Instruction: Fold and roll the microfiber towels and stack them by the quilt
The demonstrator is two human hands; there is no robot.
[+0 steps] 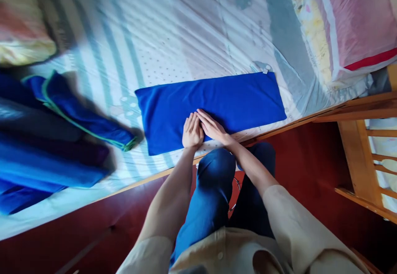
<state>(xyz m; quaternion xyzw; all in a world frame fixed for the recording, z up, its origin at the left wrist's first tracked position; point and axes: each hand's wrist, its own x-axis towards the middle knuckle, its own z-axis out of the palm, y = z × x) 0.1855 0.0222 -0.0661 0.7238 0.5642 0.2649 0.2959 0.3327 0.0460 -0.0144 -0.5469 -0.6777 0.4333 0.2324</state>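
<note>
A blue cloth (248, 100), folded into a long rectangle, lies flat on the bed close to its front edge. A small white tag shows at its far right corner. My left hand (192, 131) rests on the cloth's near half, fingers stretched forward. Beside it, my right hand (212, 126) lies on the cloth too, fingers extended and angled to the left, their tips meeting the left hand's fingers. Neither hand grips the cloth. A few shallow wrinkles run across its surface near the fingertips.
A pile of folded blue and dark cloths (46, 154) sits on the left, with a green-edged blue cloth (83, 113) beside it. A pink pillow (362, 22) lies at the upper right. The patterned bed sheet (186, 30) spreads behind. Wooden bed rails (359, 162) stand at right.
</note>
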